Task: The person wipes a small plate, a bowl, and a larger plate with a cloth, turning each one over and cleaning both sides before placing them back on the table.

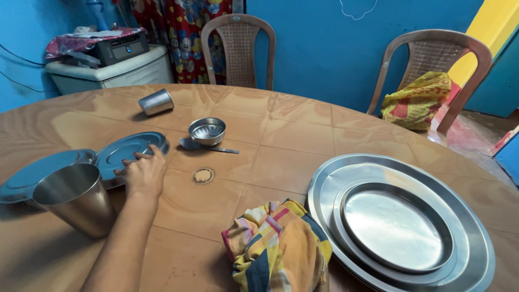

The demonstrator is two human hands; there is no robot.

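Note:
My left hand (141,173) reaches across the round wooden table (281,130), and its fingers curl over the near rim of a small steel plate (125,148). A second steel plate (32,173) lies partly under that one, further left. A tall steel tumbler (73,197) stands upright just left of my forearm. A bunched multicoloured cloth (278,246) sits at the table's near edge. My right hand is not visible; I cannot tell if it is under the cloth.
Three nested steel plates (481,243) lie at the right. A small steel bowl (206,130) stands beside a spoon (216,148), with a tipped tumbler (155,101) beyond. Two plastic chairs (238,43) stand behind; one holds a yellow bag (416,100).

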